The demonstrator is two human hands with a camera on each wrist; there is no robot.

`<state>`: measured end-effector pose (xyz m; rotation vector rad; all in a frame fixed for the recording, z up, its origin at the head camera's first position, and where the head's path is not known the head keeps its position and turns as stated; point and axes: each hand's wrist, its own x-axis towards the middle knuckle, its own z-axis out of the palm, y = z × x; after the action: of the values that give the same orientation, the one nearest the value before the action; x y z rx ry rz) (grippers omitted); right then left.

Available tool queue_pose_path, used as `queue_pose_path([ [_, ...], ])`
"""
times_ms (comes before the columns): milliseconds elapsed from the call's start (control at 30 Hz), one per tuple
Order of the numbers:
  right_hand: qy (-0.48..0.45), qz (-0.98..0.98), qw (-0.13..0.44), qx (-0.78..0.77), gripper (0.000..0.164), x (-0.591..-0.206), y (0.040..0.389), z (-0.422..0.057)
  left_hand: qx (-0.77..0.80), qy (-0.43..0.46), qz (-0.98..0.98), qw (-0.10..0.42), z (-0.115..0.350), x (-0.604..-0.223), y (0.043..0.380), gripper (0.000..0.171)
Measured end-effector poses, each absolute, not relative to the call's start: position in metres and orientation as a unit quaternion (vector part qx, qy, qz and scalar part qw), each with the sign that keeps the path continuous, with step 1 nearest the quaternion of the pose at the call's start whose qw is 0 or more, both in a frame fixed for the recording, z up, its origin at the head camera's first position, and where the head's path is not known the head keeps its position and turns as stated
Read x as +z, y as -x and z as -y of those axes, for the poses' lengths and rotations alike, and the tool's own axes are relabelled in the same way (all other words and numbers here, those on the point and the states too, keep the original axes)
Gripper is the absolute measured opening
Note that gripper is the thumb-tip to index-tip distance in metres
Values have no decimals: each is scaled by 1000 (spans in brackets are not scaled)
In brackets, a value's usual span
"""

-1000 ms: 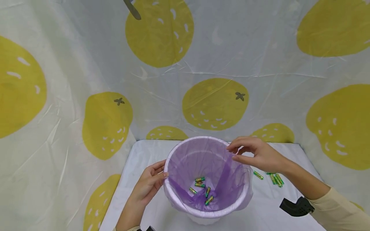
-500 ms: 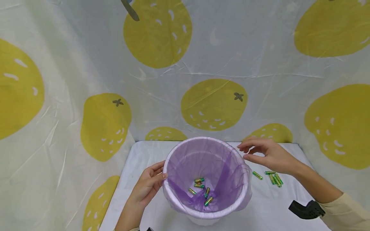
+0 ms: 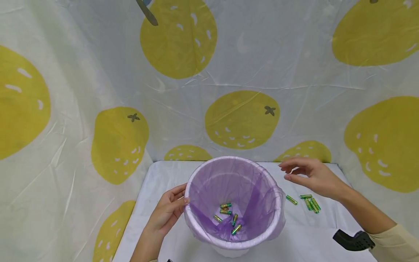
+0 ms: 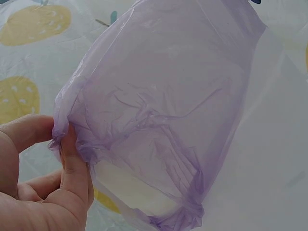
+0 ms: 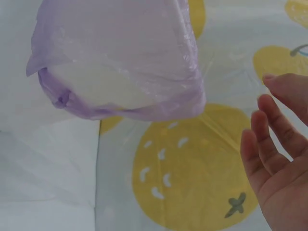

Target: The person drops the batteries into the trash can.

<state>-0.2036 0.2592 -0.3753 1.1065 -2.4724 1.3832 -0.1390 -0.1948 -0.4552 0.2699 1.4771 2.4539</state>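
Observation:
A white bin (image 3: 230, 251) stands in front of me, lined with a purple plastic bag (image 3: 226, 180) folded over its rim. My left hand (image 3: 167, 211) grips the rim on the left side, thumb inside and fingers outside; the left wrist view shows the bag's edge (image 4: 62, 115) pinched between them. Several green and gold batteries (image 3: 236, 229) lie at the bottom of the bag. My right hand (image 3: 312, 178) hovers to the right of the bin, its fingers loosely bent and holding nothing. In the right wrist view it is apart from the bag (image 5: 144, 108).
More green and gold batteries (image 3: 314, 204) lie on the white-covered table (image 3: 294, 236) to the right of the bin, below my right hand. A hanging sheet (image 3: 183, 109) printed with yellow fruit closes off the back and sides.
My right hand has let go of the bag's edge at the rim's right side and moved off to the right. My left hand stays on the rim.

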Motion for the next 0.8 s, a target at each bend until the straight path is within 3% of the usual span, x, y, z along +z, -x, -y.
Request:
queue_pose_path([
  [800, -268, 843, 52, 463, 28, -422, 209, -295, 845, -93, -510, 129, 195, -458, 140, 58],
])
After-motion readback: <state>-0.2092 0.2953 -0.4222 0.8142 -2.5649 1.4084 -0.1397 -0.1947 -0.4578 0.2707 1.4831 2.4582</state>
